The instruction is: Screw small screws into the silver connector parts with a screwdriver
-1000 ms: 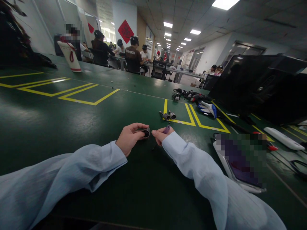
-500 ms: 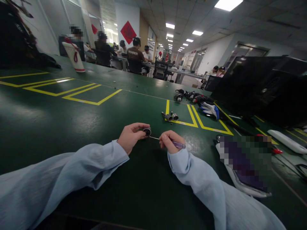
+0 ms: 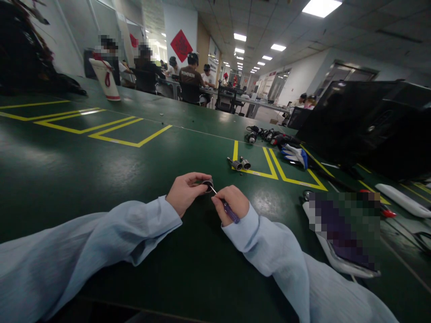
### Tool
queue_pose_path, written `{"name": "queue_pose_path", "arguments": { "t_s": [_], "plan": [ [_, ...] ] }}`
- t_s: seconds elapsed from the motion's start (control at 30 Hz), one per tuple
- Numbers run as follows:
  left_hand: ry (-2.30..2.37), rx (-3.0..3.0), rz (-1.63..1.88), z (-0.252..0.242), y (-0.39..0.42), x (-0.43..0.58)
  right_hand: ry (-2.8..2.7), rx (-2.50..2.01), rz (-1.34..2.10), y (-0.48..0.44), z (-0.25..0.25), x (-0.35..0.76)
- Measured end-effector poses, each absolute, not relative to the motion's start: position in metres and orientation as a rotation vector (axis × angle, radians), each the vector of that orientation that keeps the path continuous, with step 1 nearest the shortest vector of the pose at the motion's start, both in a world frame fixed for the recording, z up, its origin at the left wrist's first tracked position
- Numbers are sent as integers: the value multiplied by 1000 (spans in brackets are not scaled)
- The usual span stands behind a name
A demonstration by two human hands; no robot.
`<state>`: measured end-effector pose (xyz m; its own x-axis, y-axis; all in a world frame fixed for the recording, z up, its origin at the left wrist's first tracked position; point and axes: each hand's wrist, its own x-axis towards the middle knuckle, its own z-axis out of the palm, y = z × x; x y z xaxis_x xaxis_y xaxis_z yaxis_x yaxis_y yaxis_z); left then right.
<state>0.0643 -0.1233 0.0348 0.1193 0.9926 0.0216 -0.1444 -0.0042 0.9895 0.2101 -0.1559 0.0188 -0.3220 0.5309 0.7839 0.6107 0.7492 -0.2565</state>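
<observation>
Between the thumb and fingers of my left hand (image 3: 187,193) is a small round metal part (image 3: 209,184), its open end turned to the right. My right hand (image 3: 233,202) grips a screwdriver with a purple see-through handle (image 3: 230,212). The thin shaft points up and left, and its tip is at the opening of the round part; how far it reaches inside is hidden. Beyond my hands, two similar metal parts (image 3: 237,165) (image 3: 245,164) lie side by side on the green table (image 3: 188,157).
Dark cylindrical parts with cables (image 3: 252,137) and a blue and white glove (image 3: 295,154) lie at the back right. A phone-like device (image 3: 343,237) is on the right. A white cup (image 3: 106,80) stands far left. People (image 3: 190,72) sit at tables behind.
My right hand has moved left and turned, bringing the screwdriver from a nearly level pose to a steeper slant with its tip at the round part. My left hand has barely moved.
</observation>
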Motion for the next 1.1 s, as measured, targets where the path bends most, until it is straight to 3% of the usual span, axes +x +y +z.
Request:
{"name": "queue_pose_path", "arguments": {
  "t_s": [1.1],
  "plan": [
    [1005,1310,1217,28,-117,61,-2095,-815,-280,-157,19,202]
  ]
}}
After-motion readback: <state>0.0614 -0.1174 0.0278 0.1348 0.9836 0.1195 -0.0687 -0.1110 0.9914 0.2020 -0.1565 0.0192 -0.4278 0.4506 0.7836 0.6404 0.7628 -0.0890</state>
